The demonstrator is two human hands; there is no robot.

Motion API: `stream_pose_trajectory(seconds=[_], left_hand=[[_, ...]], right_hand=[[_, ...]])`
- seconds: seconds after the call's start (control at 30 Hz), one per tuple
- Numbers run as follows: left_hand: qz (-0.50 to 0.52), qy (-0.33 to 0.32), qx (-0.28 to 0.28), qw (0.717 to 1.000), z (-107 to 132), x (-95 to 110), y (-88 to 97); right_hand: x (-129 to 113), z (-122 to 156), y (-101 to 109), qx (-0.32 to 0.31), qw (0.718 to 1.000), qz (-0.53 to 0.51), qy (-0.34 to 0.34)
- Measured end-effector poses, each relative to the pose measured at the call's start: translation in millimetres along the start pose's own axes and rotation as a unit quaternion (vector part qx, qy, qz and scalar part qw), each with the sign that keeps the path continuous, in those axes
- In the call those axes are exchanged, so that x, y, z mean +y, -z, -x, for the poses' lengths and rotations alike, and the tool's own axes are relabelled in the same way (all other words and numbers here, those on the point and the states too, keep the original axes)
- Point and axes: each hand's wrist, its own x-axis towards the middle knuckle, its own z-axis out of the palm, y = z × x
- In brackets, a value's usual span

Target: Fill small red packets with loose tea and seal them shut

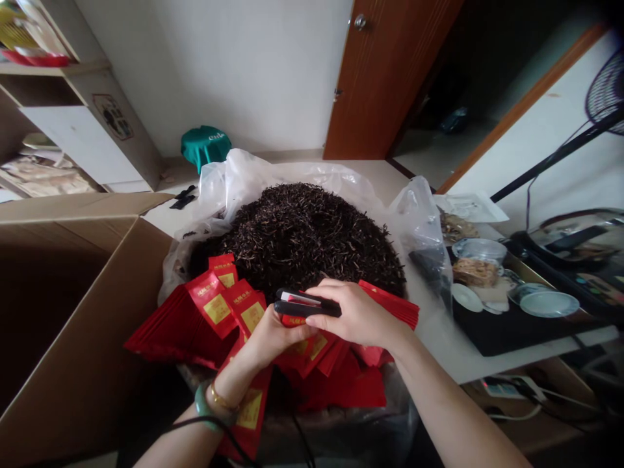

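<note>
My right hand is closed around a black stapler-shaped hand sealer, with a white and red strip showing between its jaws. Just below the jaws, my left hand grips a red packet, mostly covered by my fingers. More red packets with yellow labels lie fanned out to the left of my left hand. Others are spread under both hands, and a stack rests behind my right wrist. Dark loose tea leaves are heaped just beyond my hands.
Clear plastic sheeting lines the heap. An open cardboard box stands at the left. On the right, a table holds a round clear container and a shallow dish. Behind are a green-covered stool and a brown door.
</note>
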Motion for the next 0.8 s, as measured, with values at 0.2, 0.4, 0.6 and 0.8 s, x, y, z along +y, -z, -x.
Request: stream_pose_trajectory(seconds=[0.2,0.4,0.6,0.8], left_hand=[[0.003,0.018,0.019,1.0,-0.3,-3.1,0.4],[0.007,0.038,0.016,0.999,1.3,0.6,-1.0],[0.009,0.03,0.018,0.999,1.1,-0.9,0.0],[0.003,0.022,0.01,1.0,1.2,-0.6,0.2]], right_hand=[[0.3,-0.5,-2.8,0.029,1.0,0.007,-0.004],[1.4,-0.6,-5.7,0.046,0.999,0.014,0.011],[-0.4,-0.3,-5.4,0.04,0.999,0.014,0.02],[-0.7,-1.4,-3.1,0.023,1.0,0.006,0.002]])
